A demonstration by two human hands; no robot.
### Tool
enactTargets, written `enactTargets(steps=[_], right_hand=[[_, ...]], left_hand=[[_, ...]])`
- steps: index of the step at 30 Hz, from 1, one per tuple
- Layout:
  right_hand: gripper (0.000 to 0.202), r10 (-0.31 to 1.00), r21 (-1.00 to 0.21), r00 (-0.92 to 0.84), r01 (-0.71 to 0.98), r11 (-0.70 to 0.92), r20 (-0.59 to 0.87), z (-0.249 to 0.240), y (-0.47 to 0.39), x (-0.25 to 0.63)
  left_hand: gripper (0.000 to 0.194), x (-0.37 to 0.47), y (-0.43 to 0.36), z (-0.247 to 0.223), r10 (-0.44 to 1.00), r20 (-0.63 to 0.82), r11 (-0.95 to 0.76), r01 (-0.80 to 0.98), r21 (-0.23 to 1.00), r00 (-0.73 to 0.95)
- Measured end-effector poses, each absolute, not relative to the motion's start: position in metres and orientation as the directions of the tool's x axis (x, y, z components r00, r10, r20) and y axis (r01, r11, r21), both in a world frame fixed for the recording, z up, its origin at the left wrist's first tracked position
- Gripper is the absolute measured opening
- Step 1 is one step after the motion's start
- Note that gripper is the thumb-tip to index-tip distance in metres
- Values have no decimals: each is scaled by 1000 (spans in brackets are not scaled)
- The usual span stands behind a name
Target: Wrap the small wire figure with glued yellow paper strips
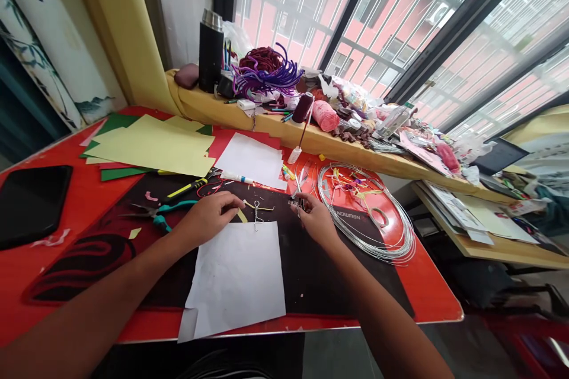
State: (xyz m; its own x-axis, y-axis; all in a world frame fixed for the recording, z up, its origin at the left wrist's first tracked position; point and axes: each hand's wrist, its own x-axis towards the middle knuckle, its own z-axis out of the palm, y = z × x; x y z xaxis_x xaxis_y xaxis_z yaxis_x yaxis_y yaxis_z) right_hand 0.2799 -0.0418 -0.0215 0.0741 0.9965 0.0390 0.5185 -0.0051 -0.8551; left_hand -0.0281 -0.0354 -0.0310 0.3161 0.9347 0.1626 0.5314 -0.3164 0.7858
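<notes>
A white sheet of paper point(240, 278) lies on the black mat point(329, 272) near the table's front edge. At its top edge rests a small twisted wire figure point(256, 213), with a thin yellowish strip beside it. My left hand point(217, 213) is just left of the wire figure, its fingers bent together around a narrow yellow strip point(242, 215). To the right of the figure, my right hand point(311, 213) has its fingers closed on the handles of small scissors point(302, 180), whose blades point up and away.
Teal-handled pliers point(162, 216), a yellow cutter point(186, 189) and a phone point(33, 204) lie left. A large wire coil point(400, 231) is right. Coloured paper point(151, 145) and a glue tube point(237, 177) lie behind. Crafts crowd the windowsill point(275, 124).
</notes>
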Motion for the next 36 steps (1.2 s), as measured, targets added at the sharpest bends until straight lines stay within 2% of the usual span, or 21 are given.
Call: enactTargets(steps=[4, 6, 8, 22, 36], right_hand=[[43, 998, -597, 45, 802, -13, 38, -15, -35, 280], [43, 999, -470, 35, 883, -18, 28, -13, -31, 278], [43, 1000, -396, 16, 918, -12, 7, -13, -28, 276], [47, 976, -83, -150, 987, 139, -158, 9, -22, 261], [51, 965, 22, -165, 985, 173, -202, 18, -21, 264]], left_hand=[[26, -29, -34, -33, 935, 178, -323, 535, 781, 306], [26, -29, -34, -34, 935, 185, -326, 533, 781, 302], [26, -29, -33, -34, 937, 179, -321, 536, 781, 301], [24, -27, -35, -35, 930, 183, -336, 539, 772, 318], [25, -27, -33, -42, 921, 198, -359, 531, 767, 335]])
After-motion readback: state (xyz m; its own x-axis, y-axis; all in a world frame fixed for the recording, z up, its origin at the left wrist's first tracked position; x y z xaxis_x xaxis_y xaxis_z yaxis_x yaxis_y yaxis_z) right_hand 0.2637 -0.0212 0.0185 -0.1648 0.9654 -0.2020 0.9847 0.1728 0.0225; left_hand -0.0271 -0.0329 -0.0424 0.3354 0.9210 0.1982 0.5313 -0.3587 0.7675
